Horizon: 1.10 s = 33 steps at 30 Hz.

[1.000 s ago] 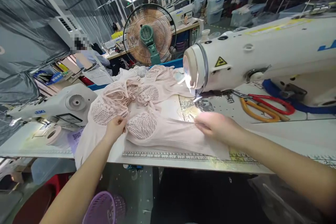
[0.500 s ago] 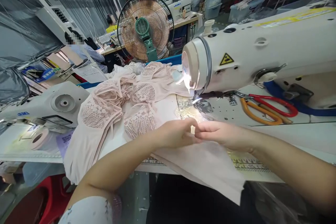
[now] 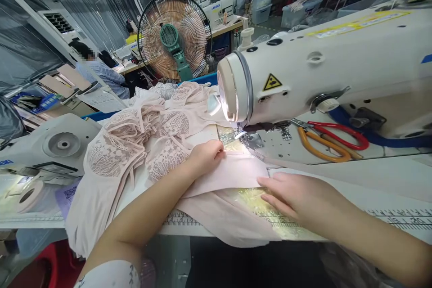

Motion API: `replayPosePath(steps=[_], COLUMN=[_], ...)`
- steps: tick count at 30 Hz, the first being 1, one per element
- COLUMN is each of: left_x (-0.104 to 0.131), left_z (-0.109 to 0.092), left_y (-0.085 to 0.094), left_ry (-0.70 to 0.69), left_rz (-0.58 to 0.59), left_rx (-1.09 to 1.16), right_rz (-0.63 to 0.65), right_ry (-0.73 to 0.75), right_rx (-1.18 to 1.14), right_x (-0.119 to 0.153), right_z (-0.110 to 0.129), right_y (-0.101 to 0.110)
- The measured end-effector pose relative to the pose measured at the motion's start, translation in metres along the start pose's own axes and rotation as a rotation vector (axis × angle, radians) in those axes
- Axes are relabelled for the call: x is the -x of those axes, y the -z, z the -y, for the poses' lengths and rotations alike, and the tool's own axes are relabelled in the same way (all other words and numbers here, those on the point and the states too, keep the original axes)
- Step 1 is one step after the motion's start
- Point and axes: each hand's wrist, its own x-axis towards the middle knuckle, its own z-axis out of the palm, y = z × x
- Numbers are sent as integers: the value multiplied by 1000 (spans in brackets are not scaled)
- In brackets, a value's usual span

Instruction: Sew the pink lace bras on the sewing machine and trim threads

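Observation:
A pale pink fabric panel (image 3: 232, 172) lies in front of the needle area of the white sewing machine (image 3: 280, 81). My left hand (image 3: 206, 158) is closed on the panel's left part, thumb and fingertips pressed together on it. At its right edge is my right hand (image 3: 300, 193), fingers stretched out and apart, the index fingertip touching the cloth. More pink cloth (image 3: 232, 220) hangs over the table's front edge below. Pink lace bras (image 3: 116, 155) are heaped left of my left hand. The lit presser foot (image 3: 240, 133) is just beyond the panel.
Scissors with red and orange handles (image 3: 332, 141) lie right of the needle area. A measuring tape (image 3: 182, 218) runs along the front edge. Another sewing machine (image 3: 57, 144) stands left. Behind are a large fan (image 3: 173, 38) and a seated person (image 3: 101, 74).
My hands, close together before, have moved apart: the left one up and leftward, the right one down and rightward. The panel now lies flatter by the needle. The view has shifted slightly right.

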Motion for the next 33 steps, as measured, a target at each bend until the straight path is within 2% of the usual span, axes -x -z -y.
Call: replayPosePath(steps=[2, 4, 7, 9, 11, 13, 15, 17, 24, 33], left_x=[-1, -2, -2, 2, 7, 13, 16, 16, 0, -3], left_z=[-3, -7, -16, -24, -36, -49, -60, -65, -54, -52], left_y=[2, 3, 3, 1, -3, -6, -8, -10, -18, -19], left_ry=[-54, -188, -439, -505, -477, -360, -284, -286, -384, -419], left_rz=[27, 46, 54, 61, 91, 104, 77, 24, -69, -66], left_rx=[-63, -156, -299, -373, -437, -438, -420, -425, -515, -523], right_rz=[-41, -70, -45, -15, -53, -120, -162, -178, -184, -175], right_ry=[109, 169, 196, 185, 181, 202, 228, 244, 269, 240], right_rx=[123, 125, 66, 27, 9, 16, 41, 74, 187, 135], right_x=[-2, -2, 3, 10, 17, 23, 27, 28, 23, 19], right_z=[-2, -1, 5, 10, 14, 17, 18, 18, 14, 12], right_y=[3, 4, 2, -1, -3, -5, -6, -8, -19, -21])
